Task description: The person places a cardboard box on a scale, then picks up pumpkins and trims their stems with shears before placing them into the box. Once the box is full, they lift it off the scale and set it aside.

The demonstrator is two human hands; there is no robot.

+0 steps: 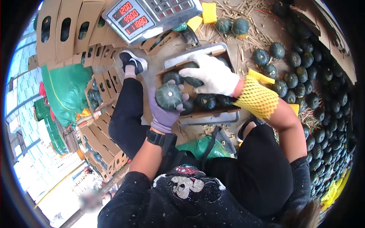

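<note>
A round dark green squash (169,95) rests in my left hand (164,110), which wears a purple glove, its fingers wrapped round it at the left edge of an open cardboard box (161,79). My right hand (213,74), in a white glove, reaches over the box with its fingers on another green squash (194,81). Several more squashes lie in the box, partly hidden by my hands. The box stands on the metal platform of a scale (209,118). A yellow foam net (258,97) sits around my right forearm.
The scale's display and keypad (152,17) stand beyond the box. Many squashes (304,72) are piled on the right, with straw and yellow nets (209,13) on the floor. Cardboard boxes (102,140) and a green sack (68,91) stand on the left.
</note>
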